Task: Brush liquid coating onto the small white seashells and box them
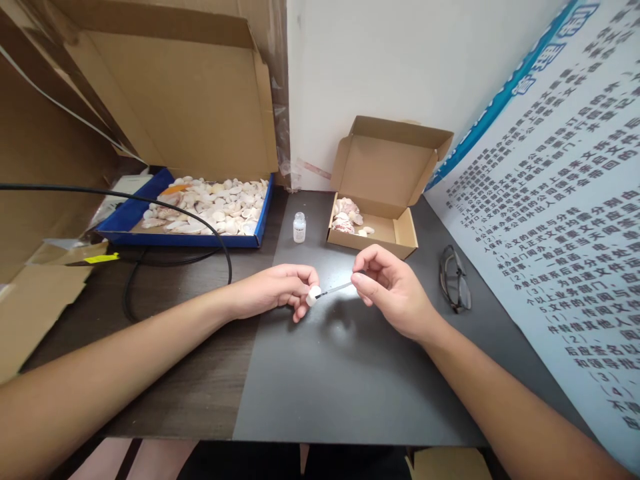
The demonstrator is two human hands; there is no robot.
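Note:
My left hand (283, 291) is closed on a small white shell (313, 295) between thumb and fingers, above the grey mat. My right hand (393, 287) pinches a thin brush (337, 287) with a pale handle. Its dark tip points left and meets the shell, apparently touching it. Behind my hands, a small clear bottle (299, 229) with a white label stands upright. A small open cardboard box (406, 233) with several shells (347, 215) in its left part is beyond my right hand.
A blue-sided box (267, 212) full of shells stands at the back left, lid raised. A black cable (190, 215) loops across the left side. Glasses (455, 280) lie at the right. A printed poster (565, 200) leans along the right edge, and a white wall rises behind.

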